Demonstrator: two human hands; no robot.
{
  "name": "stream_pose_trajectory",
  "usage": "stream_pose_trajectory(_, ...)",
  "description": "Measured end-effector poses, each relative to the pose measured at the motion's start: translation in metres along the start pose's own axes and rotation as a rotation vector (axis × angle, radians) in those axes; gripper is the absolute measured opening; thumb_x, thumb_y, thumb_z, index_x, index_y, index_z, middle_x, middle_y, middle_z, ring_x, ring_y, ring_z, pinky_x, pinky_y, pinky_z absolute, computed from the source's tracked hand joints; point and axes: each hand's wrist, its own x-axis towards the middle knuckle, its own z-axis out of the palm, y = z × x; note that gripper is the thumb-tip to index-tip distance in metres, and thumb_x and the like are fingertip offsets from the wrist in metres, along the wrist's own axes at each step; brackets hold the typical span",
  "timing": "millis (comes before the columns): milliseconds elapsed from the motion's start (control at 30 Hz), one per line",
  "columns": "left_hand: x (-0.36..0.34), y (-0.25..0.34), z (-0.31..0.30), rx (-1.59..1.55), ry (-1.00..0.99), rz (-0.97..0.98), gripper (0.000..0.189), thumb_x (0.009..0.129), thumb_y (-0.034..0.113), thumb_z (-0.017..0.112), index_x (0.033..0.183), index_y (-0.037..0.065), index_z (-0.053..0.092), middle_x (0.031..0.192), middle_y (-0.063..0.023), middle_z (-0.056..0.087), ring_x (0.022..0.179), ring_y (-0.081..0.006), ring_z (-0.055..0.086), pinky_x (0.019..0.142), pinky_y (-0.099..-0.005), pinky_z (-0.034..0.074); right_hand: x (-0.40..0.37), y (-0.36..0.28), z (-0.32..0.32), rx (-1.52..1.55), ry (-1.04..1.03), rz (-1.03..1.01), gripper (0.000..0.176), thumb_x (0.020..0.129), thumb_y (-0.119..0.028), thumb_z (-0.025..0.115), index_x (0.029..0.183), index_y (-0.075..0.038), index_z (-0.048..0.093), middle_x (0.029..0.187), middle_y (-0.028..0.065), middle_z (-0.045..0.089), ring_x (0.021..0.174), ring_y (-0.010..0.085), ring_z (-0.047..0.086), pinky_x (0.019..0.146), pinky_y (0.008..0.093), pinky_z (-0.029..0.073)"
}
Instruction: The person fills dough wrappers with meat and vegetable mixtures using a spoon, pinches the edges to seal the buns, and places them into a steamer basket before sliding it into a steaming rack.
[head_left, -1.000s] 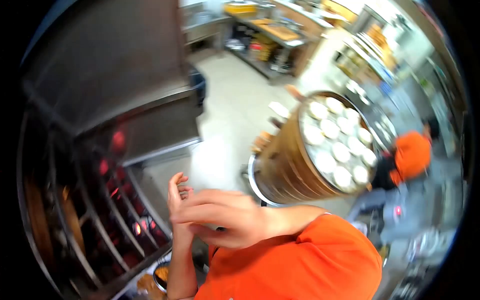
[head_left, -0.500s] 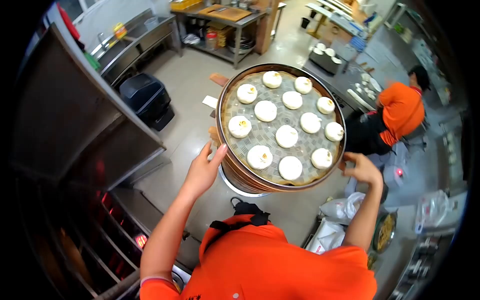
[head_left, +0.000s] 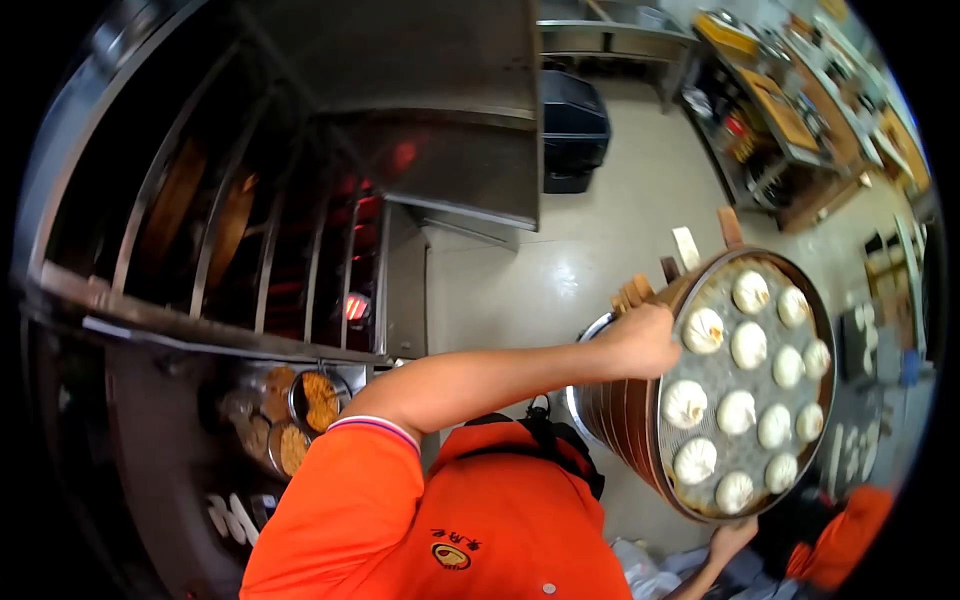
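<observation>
A round steamer tray carries several white pleated buns on a patterned liner. It tops a tall stack of similar trays with wooden handles jutting out on the far side. My left hand is closed on the near-left side of the top tray, beside a wooden handle. At the opposite edge, my right hand holds the rim from below in the view; its fingertips are partly hidden.
To the left stands a dark rack cabinet with its metal door swung open and a red glow inside. Bowls of orange filling sit below it. A black bin stands beyond the door. A co-worker's orange sleeve is close at right.
My view has swung left, so the stack now appears farther right. My left hand has gone from loosely touching the tray's side to closing on it. My right hand stays at the rim.
</observation>
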Motion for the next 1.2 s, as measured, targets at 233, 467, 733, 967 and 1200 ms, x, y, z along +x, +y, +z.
stream_pose_trajectory(233, -0.021, -0.004, -0.01, -0.035, 0.031, 0.016, 0.036, 0.086, 0.017, 0.064, 0.098, -0.016, 0.061, 0.092, -0.0369, 0.068, 0.091, -0.0483, 0.071, 0.082, -0.0508, 0.058, 0.009, 0.001, -0.011, 0.143, -0.033, 0.023, 0.035, 0.09, -0.007, 0.061, 0.117, 0.014, 0.063, 0.108, 0.0215, 0.074, 0.101, 0.0247, 0.066, 0.094, 0.0407, 0.051)
stream_pose_trajectory(467, -0.042, -0.009, -0.014, -0.147, 0.12, 0.129, 0.041, 0.084, 0.017, 0.066, 0.106, -0.017, 0.056, 0.088, -0.0362, 0.068, 0.085, -0.0514, 0.07, 0.082, -0.054, 0.056, 0.026, -0.031, -0.01, -0.041, 0.112, -0.009, 0.038, 0.077, -0.016, 0.081, 0.104, 0.007, 0.066, 0.095, 0.0125, 0.074, 0.088, 0.0185, 0.065, 0.084, 0.0382, 0.053)
stream_pose_trajectory(733, -0.107, 0.011, -0.026, -0.231, 0.234, -0.033, 0.036, 0.087, 0.013, 0.061, 0.112, -0.011, 0.053, 0.091, -0.0342, 0.068, 0.087, -0.0515, 0.068, 0.081, -0.0542, 0.054, 0.062, -0.019, -0.015, 0.045, -0.004, -0.136, 0.054, 0.075, -0.027, 0.082, 0.108, 0.011, 0.065, 0.096, 0.0153, 0.073, 0.087, 0.0189, 0.064, 0.083, 0.0391, 0.054)
stream_pose_trajectory(967, -0.203, 0.059, -0.004, -0.162, 0.444, -0.306, 0.043, 0.089, 0.014, 0.063, 0.126, -0.006, 0.055, 0.097, -0.0284, 0.07, 0.082, -0.0387, 0.07, 0.075, -0.0453, 0.054, 0.099, -0.069, -0.038, 0.14, -0.233, -0.264, 0.058, 0.074, -0.031, 0.083, 0.111, 0.01, 0.066, 0.099, 0.0174, 0.075, 0.092, 0.0235, 0.068, 0.086, 0.0403, 0.053)
stream_pose_trajectory(1200, -0.225, 0.07, 0.055, -0.131, 0.697, -0.426, 0.034, 0.088, 0.014, 0.063, 0.116, -0.005, 0.06, 0.089, -0.0263, 0.069, 0.08, -0.0359, 0.071, 0.071, -0.0389, 0.054, 0.167, -0.047, -0.012, 0.27, -0.391, -0.32, 0.027, 0.079, -0.009, 0.072, 0.101, 0.006, 0.068, 0.088, 0.0168, 0.073, 0.082, 0.0272, 0.069, 0.077, 0.0384, 0.053)
